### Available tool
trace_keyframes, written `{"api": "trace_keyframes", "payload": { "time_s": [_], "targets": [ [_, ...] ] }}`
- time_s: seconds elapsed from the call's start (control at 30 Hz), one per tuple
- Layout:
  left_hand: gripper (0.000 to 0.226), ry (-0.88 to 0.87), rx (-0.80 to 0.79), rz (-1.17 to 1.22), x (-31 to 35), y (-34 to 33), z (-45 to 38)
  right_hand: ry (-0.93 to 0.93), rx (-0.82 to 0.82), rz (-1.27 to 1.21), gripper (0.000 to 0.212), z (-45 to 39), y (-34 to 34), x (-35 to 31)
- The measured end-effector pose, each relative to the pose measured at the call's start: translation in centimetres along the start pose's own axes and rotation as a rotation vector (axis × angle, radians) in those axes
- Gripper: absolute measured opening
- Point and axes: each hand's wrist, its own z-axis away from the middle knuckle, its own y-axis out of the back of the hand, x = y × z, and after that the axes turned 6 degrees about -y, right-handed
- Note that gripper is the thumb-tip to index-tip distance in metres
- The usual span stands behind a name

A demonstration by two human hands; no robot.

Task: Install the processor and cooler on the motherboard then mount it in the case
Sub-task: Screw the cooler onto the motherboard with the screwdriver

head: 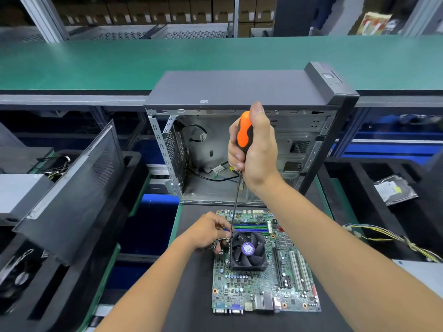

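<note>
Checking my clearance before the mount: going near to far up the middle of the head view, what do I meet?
Motherboard → cooler fan → left hand at the fan's far-left corner → open computer case → green bench top → shelved cartons.

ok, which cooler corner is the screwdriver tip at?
The far-left corner of the cooler, beside the left hand and nearest the RAM slots. The right hand grips the screwdriver.

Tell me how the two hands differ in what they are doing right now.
The right hand is raised in front of the open case, fist wrapped round the orange-and-black screwdriver handle; the left hand sits low on the motherboard. The right hand grips firmly; the left hand's fingers pinch by the cooler fan corner, where the screwdriver tip lands. Both work on the same corner.
</note>
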Motion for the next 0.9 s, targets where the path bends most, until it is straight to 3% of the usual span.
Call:
{"api": "trace_keyframes", "payload": {
  "time_s": [0.17,0.23,0.5,0.63,0.9],
  "targets": [
    [0.004,-0.116,0.102,-0.382,-0.1,-0.7,-0.5,-0.008,-0.007,-0.027,0.054,0.0,-0.2,0.3],
    [0.007,-0.147,0.13,-0.405,-0.4,-0.9,-0.4,-0.016,-0.016,-0.022,0.053,0.1,-0.3,0.4],
    [0.005,-0.161,0.13,-0.317,-0.4,-0.7,0.0,-0.015,-0.05,0.004,0.054,-0.3,-0.7,-0.7],
    [0.013,-0.078,0.119,-0.128,-0.5,-0.6,0.6,-0.019,-0.081,0.043,0.053,0.1,-0.9,-0.4],
    [0.009,0.016,0.016,0.016,-0.5,0.3,1.5,-0.009,-0.057,0.006,0.052,-0.1,-0.8,-0.8]
  ]
}}
